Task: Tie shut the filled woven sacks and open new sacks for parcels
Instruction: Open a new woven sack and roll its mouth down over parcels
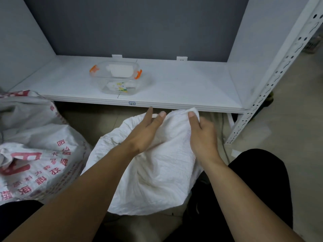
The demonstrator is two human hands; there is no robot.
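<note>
Your right hand [202,135] pinches the white sack [157,172] at its top edge, one o'clock. Your left hand [145,131] rests on it, fingers straight, holding nothing. The printed sack [35,154] lies at nine o'clock.

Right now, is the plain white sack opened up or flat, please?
Not opened: the sack lies crumpled and limp, the right hand pinches its top edge, no mouth shows.

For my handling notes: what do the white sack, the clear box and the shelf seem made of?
White sack: likely woven plastic, matte; fine weave, stiff creases. Clear box: glossy transparent plastic; contents show through. Shelf: smooth white board, perhaps painted metal or laminate.
</note>
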